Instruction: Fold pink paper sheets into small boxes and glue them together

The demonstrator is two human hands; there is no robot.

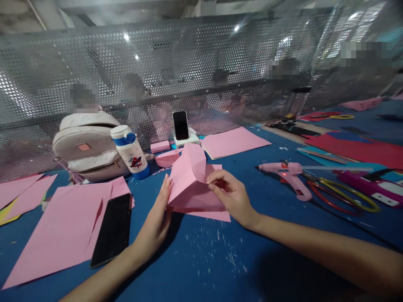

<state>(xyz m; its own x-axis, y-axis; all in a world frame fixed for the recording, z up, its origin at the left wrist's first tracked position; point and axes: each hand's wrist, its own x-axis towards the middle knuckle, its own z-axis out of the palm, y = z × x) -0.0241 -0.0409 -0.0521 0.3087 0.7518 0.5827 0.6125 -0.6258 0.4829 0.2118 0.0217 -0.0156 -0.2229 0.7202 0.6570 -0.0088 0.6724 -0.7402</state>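
A folded pink paper sheet [192, 180] stands partly raised on the blue table [208, 260] in the middle. My left hand [157, 220] lies against its left edge with the fingers stretched out flat. My right hand [231, 197] pinches the paper's right fold between thumb and fingers. The paper's lower layer lies flat on the table under both hands.
Large pink sheets [59, 230] with a black phone [112, 228] on them lie at left. A bag [85, 147] and a bottle [132, 153] stand behind. A second phone [180, 125] leans on a stand. A pink glue gun [291, 176], scissors [343, 195] and coloured paper lie at right.
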